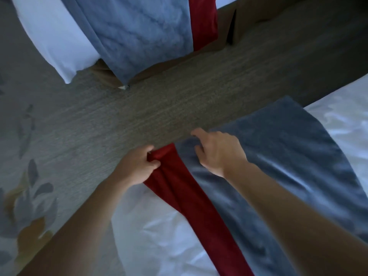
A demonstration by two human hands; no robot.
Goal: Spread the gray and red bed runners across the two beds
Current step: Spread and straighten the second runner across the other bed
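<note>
Now we pinch the red band's bunched end with our left hand [137,166] at the near bed [159,236] edge, while our right hand [217,151], fingers loosely spread, rests on the near runner [278,166]; beyond the carpet [159,108], the far runner [143,30] drapes over the far bed [57,36].

Both hands, left [137,166] and right [220,153], and forearms are bare, with no sleeves, rings or watch showing.

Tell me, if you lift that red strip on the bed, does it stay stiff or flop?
Probably flops: the red strip bunches into soft folds where the left hand pinches it. It likely feels light, since it drapes over the white sheet without flattening its wrinkles. It may slide easily too.
</note>
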